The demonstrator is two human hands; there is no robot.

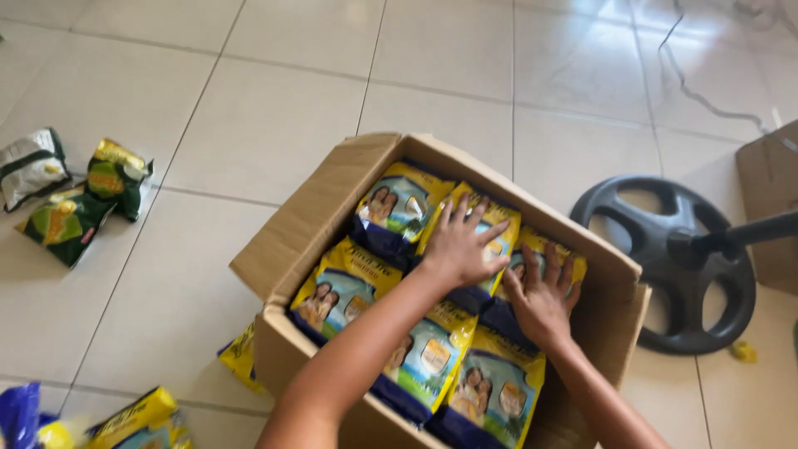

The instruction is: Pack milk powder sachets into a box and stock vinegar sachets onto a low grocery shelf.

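Two hands: both lie flat on packets inside an open box (291, 241) that stands on the tiled floor (249, 125).
Left hand (460, 246): palm down on the middle packet (482, 249) of the far row, fingers (474, 218) spread and released, grasping nothing.
Right hand (540, 303): palm down on the right packet (544, 249) of the same row, fingers stretched, also not clenched, just beside the left hand.
Packets: yellow and blue pouches fill the box in two rows; one far packet (395, 208) lies to the left of the left fingers, and three near packets (432, 357) lie under the forearms, closer to the person.
Box wall: right beyond the right fingers, so little room is left on that side.
Step in hand: it seems to me the far row is being pressed down and made even.
How to do it well: I would keep the palms flat and push softly, so the pouches settle without a crease, and slide the right packet toward the wall until no gap remains.
Loose packets: green packets (75, 208) lie well apart to the left of the hands; more yellow packets (133, 416) lie near the left elbow.
Fan base (665, 266): black, round, on the floor to the right of the right fingers, outside the box.
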